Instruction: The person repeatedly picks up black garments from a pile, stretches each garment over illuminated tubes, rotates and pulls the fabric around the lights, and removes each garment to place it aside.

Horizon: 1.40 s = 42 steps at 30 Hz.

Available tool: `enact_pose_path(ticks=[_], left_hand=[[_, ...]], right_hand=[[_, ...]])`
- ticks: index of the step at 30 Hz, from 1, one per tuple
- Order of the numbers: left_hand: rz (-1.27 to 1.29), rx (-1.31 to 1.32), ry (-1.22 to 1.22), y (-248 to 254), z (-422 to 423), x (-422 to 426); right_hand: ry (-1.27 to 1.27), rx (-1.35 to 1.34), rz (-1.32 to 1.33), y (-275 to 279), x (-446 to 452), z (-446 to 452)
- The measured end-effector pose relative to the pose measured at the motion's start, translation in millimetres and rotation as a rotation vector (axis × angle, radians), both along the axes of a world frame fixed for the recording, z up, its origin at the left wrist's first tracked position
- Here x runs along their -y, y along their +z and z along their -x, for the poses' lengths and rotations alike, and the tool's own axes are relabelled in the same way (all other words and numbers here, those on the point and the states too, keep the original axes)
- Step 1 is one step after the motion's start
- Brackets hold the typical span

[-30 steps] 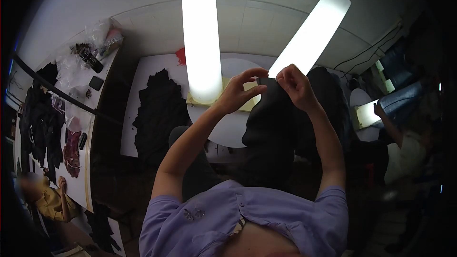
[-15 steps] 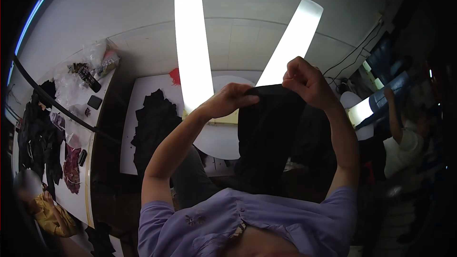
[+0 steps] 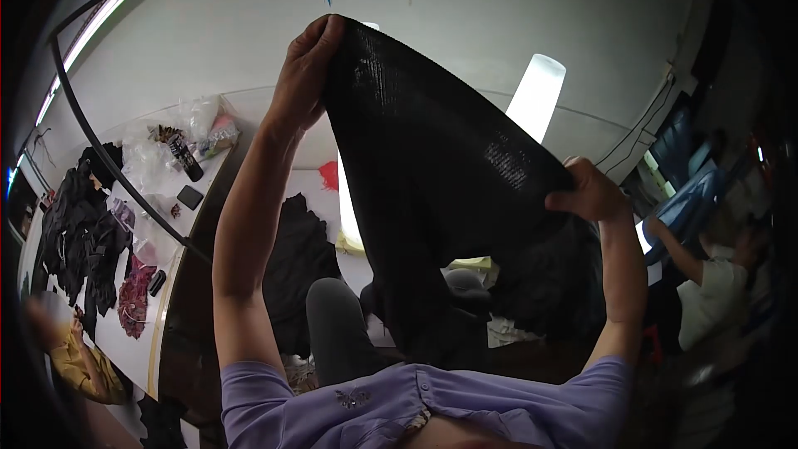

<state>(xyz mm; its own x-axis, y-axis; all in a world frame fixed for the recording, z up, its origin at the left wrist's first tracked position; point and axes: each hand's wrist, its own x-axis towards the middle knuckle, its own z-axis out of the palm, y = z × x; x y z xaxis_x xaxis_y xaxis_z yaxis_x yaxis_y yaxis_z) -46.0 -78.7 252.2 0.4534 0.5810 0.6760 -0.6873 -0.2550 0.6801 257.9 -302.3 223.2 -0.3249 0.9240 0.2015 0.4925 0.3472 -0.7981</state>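
Note:
A black garment [image 3: 440, 158] is stretched wide between my two hands, its upper edge running down from left to right. My left hand [image 3: 312, 66] grips the upper left corner, thumb pressed on the fabric. Lower, at the right end of that edge, my right hand [image 3: 588, 189] pinches the cloth. Behind the fabric stand two lit white tubes, the right one [image 3: 536, 96] showing at its top, the left one [image 3: 351, 208] mostly covered. A dark pile of cloth [image 3: 299, 270] lies on the white table to the left.
A side table [image 3: 170, 262] at the left bears dark clothes [image 3: 79, 224], plastic bags [image 3: 150, 158] and a black bottle [image 3: 184, 158]. One person in yellow [image 3: 87, 370] sits at the lower left. Another in a light shirt [image 3: 711, 291] works at the right near a lit tube.
Both hands have moved apart, my left one up and to the left, my right one right and lower. The black garment went from bunched to spread wide, now hiding much of the tubes.

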Motion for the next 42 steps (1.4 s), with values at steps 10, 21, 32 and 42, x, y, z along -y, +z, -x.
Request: enact_pose_path(ticks=[10,21,32,42], left_hand=[[-0.560,-1.446,0.119,-20.7,26.6,24.1],[-0.400,-0.832,0.008,-33.9,69.0,-48.2],[-0.326,-0.133,0.137,-10.8,-10.8,-65.3],[-0.388,-0.537,0.489,-41.3,4.6,-132.0]], right_hand=[[-0.176,-0.655,-0.490,73.9,-41.3,-44.4],[-0.375,-0.784,-0.467,63.0,-78.5,-77.2],[-0.328,-0.835,-0.581,47.4,-90.4,-86.9],[-0.677,-0.340,-0.574,1.7,-110.3,-118.1]])
